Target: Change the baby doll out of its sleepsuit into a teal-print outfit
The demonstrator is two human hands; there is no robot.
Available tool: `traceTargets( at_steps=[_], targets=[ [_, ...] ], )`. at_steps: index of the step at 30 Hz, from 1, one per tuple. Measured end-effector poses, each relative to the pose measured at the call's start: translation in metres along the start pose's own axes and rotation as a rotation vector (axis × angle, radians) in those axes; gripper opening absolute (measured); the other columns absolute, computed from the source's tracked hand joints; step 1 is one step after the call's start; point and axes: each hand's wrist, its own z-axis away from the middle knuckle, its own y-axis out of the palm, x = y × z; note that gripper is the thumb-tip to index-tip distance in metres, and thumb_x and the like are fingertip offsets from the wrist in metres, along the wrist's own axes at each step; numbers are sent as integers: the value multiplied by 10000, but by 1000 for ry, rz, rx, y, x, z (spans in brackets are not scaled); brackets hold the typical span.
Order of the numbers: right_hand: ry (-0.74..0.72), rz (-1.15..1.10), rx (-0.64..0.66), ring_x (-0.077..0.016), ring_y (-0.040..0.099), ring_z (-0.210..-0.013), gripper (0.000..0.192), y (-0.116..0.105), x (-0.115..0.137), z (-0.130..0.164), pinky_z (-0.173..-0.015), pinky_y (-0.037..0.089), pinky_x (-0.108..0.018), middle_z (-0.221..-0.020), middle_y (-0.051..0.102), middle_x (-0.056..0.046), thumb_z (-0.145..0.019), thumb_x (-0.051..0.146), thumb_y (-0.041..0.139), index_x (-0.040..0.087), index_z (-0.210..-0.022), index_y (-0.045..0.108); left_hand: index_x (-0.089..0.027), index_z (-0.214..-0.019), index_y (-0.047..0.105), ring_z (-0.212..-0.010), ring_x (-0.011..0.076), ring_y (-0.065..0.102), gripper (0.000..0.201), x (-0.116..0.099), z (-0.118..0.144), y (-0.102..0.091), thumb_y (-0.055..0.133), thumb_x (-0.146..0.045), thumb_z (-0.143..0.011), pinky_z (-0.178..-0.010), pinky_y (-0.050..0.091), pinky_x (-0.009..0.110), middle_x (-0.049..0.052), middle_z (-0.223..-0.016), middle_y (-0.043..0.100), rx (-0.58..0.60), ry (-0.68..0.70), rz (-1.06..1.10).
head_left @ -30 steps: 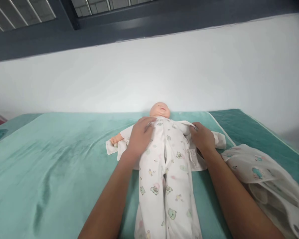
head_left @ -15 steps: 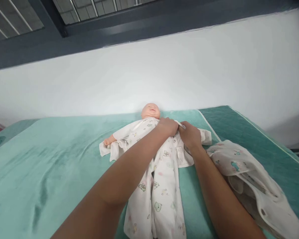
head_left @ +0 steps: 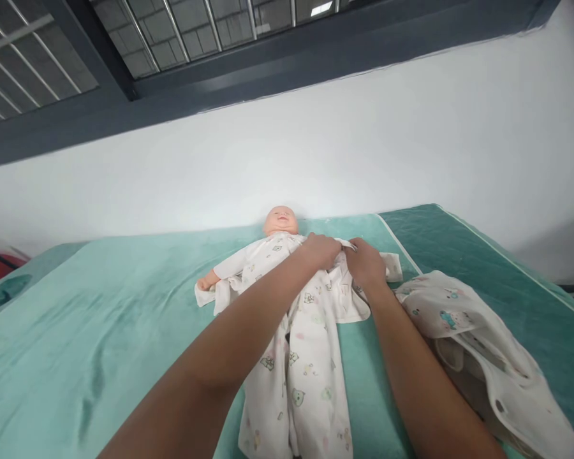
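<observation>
A baby doll (head_left: pixel 281 222) lies on its back, head toward the wall. It wears white printed baby clothes (head_left: pixel 313 357) with long legs stretching toward me. A second white garment (head_left: pixel 353 312) shows spread beneath its torso, and one printed cuff (head_left: pixel 393 266) sticks out past my right hand. My left hand (head_left: pixel 322 251) and my right hand (head_left: pixel 366 262) are closed side by side at the doll's shoulder and arm on the right, pinching white sleeve fabric between them. The doll's arm there is hidden; its other hand (head_left: pixel 208 282) pokes out of a sleeve.
Another white printed baby garment (head_left: pixel 459 319) lies crumpled at the right, by my right forearm. A green cover (head_left: pixel 124 319) spreads over the surface, darker on the right. Behind stand a white wall (head_left: pixel 220 166) and a dark window frame (head_left: pixel 316 54) with bars.
The camera view has tilted up a little, showing more window. My hands keep their grip on the sleeve at almost the same spot.
</observation>
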Motion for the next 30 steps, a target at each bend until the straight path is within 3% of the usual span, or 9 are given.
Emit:
traceTargets(
  at_steps=[5,14,17,21,26,30],
  targets=[
    [-6,-79,1,-267,596,-951,301,1,-2,-1,-699,354,-309,-1020,678,-84,-913,359,385,233,-1037,630,-191,-1087,596,-1010,263,630,334,-6,-6,4,603,-177,-753,-885,465,410,95,-1080,682,-29,52,-19],
    [-61,-322,-131,-256,583,-939,279,2,-17,-11,-751,400,-324,-1025,677,-102,-835,357,464,197,-974,646,-181,-1047,589,-916,261,641,267,28,25,-24,551,-156,-784,-783,464,361,109,-1019,675,-124,12,-121],
    [-56,-510,-149,-231,598,-852,293,3,-22,-14,-702,432,-309,-955,690,-95,-768,383,532,183,-944,653,-180,-1022,581,-854,242,640,256,40,38,-30,527,-122,-778,-737,458,340,98,-975,671,-144,-24,-151],
    [27,-877,-56,-180,604,-676,322,4,-24,-15,-580,447,-266,-807,692,-43,-646,366,632,189,-914,653,-180,-1011,556,-807,234,634,241,46,48,-27,495,-110,-789,-676,452,329,84,-945,662,-161,-30,-134],
    [92,-1277,-69,-220,656,-898,377,-1,-19,-13,-687,517,-281,-1020,696,-77,-499,210,668,179,-875,652,-175,-1032,535,-865,239,633,240,37,42,-19,501,-120,-800,-688,461,326,90,-1011,646,-144,-29,-79],
    [78,-1335,-183,-237,632,-1050,373,-7,-16,-13,-805,523,-335,-1083,679,-107,-540,162,537,169,-902,626,-167,-1087,526,-926,244,624,290,26,32,-14,519,-129,-799,-757,473,349,104,-1059,633,-121,-52,5]
  ],
)
